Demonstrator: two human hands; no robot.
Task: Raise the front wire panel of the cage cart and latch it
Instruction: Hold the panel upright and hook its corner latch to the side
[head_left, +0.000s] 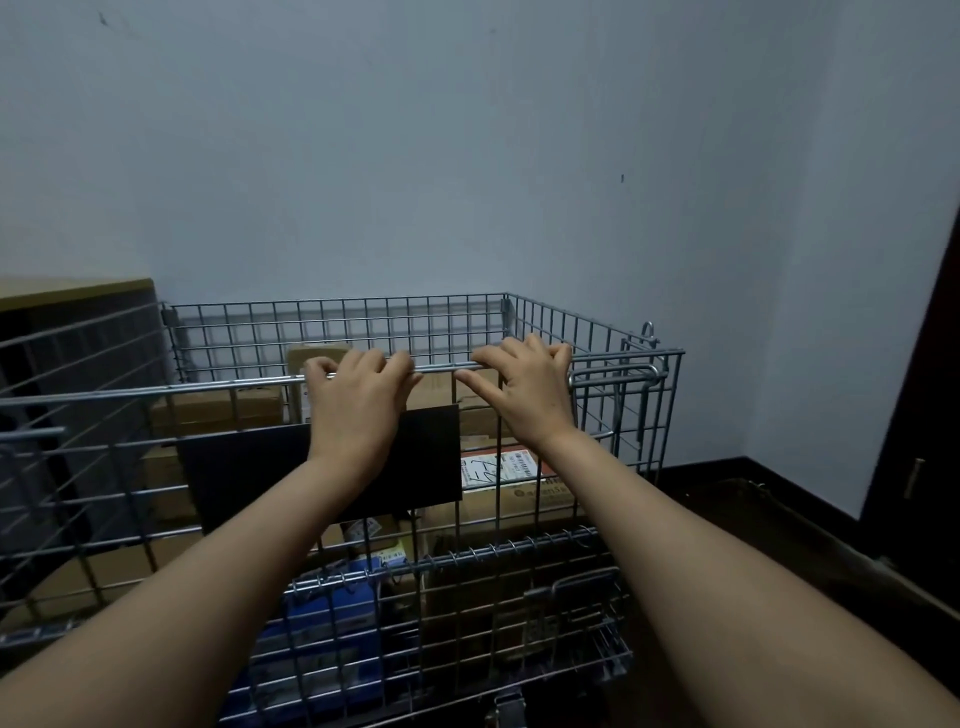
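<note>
The front wire panel (519, 499) stands upright at the near side of the cage cart (337, 322), its top bar level with the side rims. Both your hands are clamped on that top bar, fingers curled over it: your left hand (358, 400) near the middle, your right hand (524, 389) just beside it toward the right corner latch (649, 374). A black plate (249, 467) hangs on the panel. Cardboard boxes (218, 410) fill the cart, which sits near a pale wall (467, 156).
</note>
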